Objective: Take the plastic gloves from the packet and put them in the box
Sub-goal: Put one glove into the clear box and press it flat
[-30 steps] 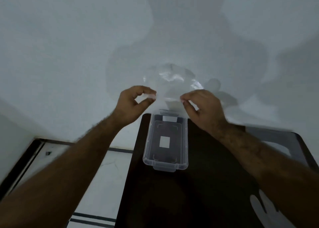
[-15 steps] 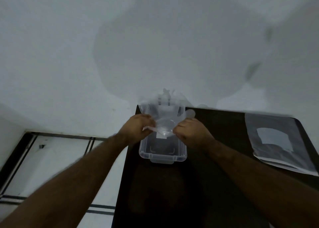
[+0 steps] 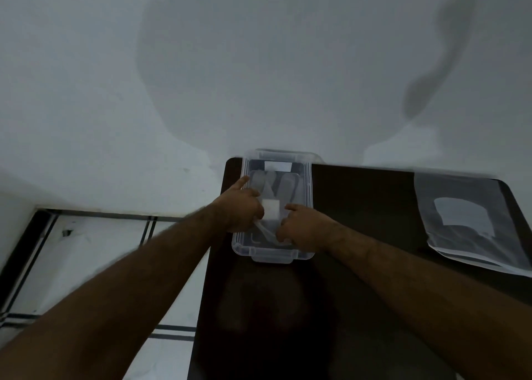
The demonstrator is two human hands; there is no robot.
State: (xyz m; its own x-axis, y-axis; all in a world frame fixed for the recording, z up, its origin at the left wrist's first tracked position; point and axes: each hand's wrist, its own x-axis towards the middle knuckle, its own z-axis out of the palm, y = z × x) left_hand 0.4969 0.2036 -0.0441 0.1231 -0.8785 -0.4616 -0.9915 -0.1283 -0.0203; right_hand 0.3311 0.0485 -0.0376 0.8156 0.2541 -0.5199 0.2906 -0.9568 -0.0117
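Observation:
A clear plastic box (image 3: 307, 195) stands on the far left part of a dark table. A thin transparent plastic glove (image 3: 276, 185) lies spread inside it, fingers pointing to the far end. My left hand (image 3: 243, 207) and my right hand (image 3: 299, 227) are both down in the box, pinching the glove's near edge from either side. My left forefinger points out along the box's left rim. The packet (image 3: 469, 221), a clear flat bag with a white label, lies on the table at the right.
The dark table (image 3: 359, 207) ends just left of the box, with a pale tiled floor (image 3: 95, 247) below. A plain white wall (image 3: 259, 63) rises right behind the table's far edge.
Both hands came down from in front of the wall with the glove stretched between them and lowered it into the box. The camera tilted down, and the packet came into view.

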